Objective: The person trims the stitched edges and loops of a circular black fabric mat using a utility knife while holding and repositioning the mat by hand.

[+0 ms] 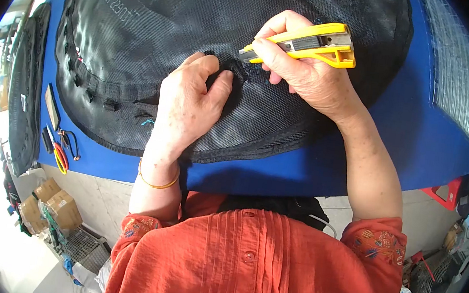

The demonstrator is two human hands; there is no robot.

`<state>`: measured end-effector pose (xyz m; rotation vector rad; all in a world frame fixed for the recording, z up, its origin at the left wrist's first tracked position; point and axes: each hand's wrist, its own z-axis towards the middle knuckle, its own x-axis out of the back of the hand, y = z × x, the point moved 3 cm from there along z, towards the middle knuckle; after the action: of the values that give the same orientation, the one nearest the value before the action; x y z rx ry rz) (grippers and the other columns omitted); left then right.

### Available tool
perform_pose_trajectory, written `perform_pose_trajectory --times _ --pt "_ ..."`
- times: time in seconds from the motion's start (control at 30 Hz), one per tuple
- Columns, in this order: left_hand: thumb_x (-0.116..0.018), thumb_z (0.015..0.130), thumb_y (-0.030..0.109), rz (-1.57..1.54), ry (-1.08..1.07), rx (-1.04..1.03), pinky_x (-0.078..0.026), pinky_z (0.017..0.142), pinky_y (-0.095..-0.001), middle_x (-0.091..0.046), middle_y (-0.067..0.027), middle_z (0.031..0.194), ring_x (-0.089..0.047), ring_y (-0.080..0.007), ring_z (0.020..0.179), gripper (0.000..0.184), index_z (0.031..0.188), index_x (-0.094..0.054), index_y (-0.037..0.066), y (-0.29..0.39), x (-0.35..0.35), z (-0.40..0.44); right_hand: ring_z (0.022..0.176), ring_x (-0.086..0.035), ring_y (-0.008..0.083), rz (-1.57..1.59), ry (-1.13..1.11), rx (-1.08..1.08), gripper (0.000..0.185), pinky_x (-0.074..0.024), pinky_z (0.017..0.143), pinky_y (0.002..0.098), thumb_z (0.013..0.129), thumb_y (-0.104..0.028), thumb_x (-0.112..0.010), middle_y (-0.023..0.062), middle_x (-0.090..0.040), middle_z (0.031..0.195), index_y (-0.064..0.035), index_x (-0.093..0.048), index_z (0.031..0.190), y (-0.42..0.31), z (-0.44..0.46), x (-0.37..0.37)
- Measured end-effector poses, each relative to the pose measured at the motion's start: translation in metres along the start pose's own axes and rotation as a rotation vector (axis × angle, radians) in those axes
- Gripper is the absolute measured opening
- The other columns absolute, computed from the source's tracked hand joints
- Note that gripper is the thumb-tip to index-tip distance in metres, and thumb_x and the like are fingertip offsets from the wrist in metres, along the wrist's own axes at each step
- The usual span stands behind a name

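A black mesh trampoline mat, with mirrored lettering at its upper left, is spread before me. My left hand is closed on a bunched fold of the mat near its middle, thumb and fingers curled together. In my right hand is a yellow utility knife. Its metal tip points left, at the fold just right of my left fingers; whether the blade touches the fabric I cannot tell. Loose dark threads show under the tip.
The mat lies on a blue table. Left of it are red-and-yellow-handled scissors, a flat bar-shaped piece and a rolled black piece. Clear ribbed plastic sheeting lies at right. Cardboard boxes stand on the floor.
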<state>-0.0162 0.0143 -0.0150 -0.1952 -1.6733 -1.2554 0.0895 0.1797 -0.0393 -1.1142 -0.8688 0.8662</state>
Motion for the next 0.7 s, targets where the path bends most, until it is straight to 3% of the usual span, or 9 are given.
perform_pose_trajectory --times 0.23,0.3,0.33,0.4,0.7 --pt "-0.07 0.089 0.013 0.011 -0.002 -0.003 -0.049 0.064 -0.0404 -0.057 -0.0153 0.075 -0.061 -0.0337 0.069 0.018 0.081 -0.061 -0.001 0.001 0.0007 0.0004 0.061 -0.062 0.002 0.029 -0.063 -0.029 0.02 -0.0439 0.047 0.0159 0.1 -0.032 -0.066 -0.0024 -0.066 0.076 -0.0124 -0.062 0.1 -0.0017 0.0017 0.004" --pt "-0.07 0.089 0.013 0.012 0.001 -0.001 -0.049 0.064 -0.0404 -0.058 -0.0153 0.075 -0.062 -0.0336 0.069 0.018 0.081 -0.061 -0.002 0.0015 0.0007 0.0004 0.061 -0.065 0.0064 0.07 -0.093 -0.094 0.013 -0.0528 0.055 0.0206 0.098 -0.019 -0.071 -0.0002 -0.064 0.074 -0.0094 -0.062 0.095 -0.0057 0.0017 0.0058" --pt "-0.07 0.089 0.013 0.013 0.003 0.001 -0.05 0.064 -0.0404 -0.058 -0.0153 0.075 -0.062 -0.0335 0.069 0.019 0.081 -0.061 -0.002 0.0017 0.0007 0.0004 0.061 -0.065 0.0064 0.07 -0.093 -0.094 0.013 -0.0528 0.055 0.0206 0.098 -0.019 -0.071 -0.0002 -0.064 0.074 -0.0094 -0.062 0.095 -0.0043 0.0013 0.006" --pt "-0.07 0.089 0.013 0.011 0.004 0.005 -0.05 0.064 -0.0404 -0.058 -0.0154 0.076 -0.062 -0.0335 0.069 0.019 0.081 -0.061 -0.002 0.002 0.0006 0.0003 0.061 -0.061 0.0024 0.04 -0.108 -0.064 0.02 -0.0455 0.049 0.0166 0.1 -0.032 -0.066 -0.0024 -0.066 0.076 -0.0122 -0.062 0.099 -0.0005 0.0011 0.006" --pt "-0.069 0.089 0.013 0.011 -0.004 0.009 -0.05 0.066 -0.0408 -0.059 -0.0157 0.076 -0.063 -0.0343 0.07 0.018 0.082 -0.062 -0.002 0.0037 0.0005 -0.0002 0.06 -0.06 0.0031 0.068 -0.139 -0.118 0.018 -0.0473 0.05 0.018 0.1 -0.029 -0.066 -0.0017 -0.065 0.075 -0.0115 -0.061 0.098 -0.0014 0.0015 0.0094"
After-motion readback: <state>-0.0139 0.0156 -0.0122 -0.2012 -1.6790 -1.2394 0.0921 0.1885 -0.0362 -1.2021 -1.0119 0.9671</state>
